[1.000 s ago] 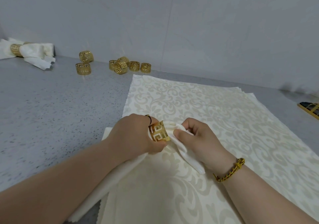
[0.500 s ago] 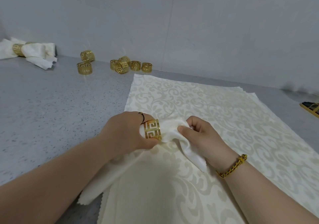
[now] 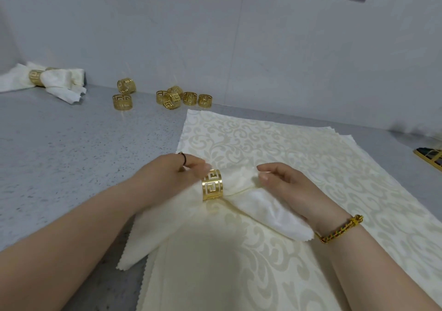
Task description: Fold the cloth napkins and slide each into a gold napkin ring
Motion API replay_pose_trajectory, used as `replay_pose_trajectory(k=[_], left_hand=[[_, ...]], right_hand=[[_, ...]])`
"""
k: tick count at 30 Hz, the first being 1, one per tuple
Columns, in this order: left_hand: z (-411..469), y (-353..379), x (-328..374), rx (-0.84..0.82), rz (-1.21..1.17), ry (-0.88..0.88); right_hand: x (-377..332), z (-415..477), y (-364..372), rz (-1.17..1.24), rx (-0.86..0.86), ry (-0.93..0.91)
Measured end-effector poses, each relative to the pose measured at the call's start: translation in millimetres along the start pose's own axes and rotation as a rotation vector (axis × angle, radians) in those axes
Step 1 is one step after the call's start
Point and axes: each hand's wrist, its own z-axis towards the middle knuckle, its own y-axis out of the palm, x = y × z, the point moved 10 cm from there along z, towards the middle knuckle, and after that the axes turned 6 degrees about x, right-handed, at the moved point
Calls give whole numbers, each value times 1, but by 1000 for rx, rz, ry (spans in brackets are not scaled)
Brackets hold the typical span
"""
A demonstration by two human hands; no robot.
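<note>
A folded cream napkin (image 3: 270,215) lies across the stack of flat patterned napkins (image 3: 311,167), threaded through a gold ring (image 3: 212,184) near its middle. My left hand (image 3: 167,176) holds the ring from the left, fingertips on its top edge. To the right of the ring, my right hand (image 3: 284,183) pinches the bunched cloth between thumb and fingers. Several loose gold rings (image 3: 171,98) sit at the back by the wall. A finished napkin in its ring (image 3: 47,81) lies at the far left.
The grey speckled counter (image 3: 71,155) stretches to the left of the napkin stack. A white wall closes off the back. A gold-edged dark object (image 3: 430,156) sits at the right edge of the counter.
The ring has slid further along the napkin toward its middle, and more cloth now fans out on the right. My right hand has shifted right and its grip has loosened to a pinch.
</note>
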Motion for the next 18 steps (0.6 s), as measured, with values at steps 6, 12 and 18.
replay_pose_trajectory(k=[6,12,18], left_hand=[[-3,-11,-24,-46,31,-28],[2,-14,-26,91,30,-40],[3,-18,-23,118,42,-9]], right_hand=[[8,0,-3,-276,-54,20],[14,-5,-4,-289,-152,103],[24,-25,15,-391,-459,174]])
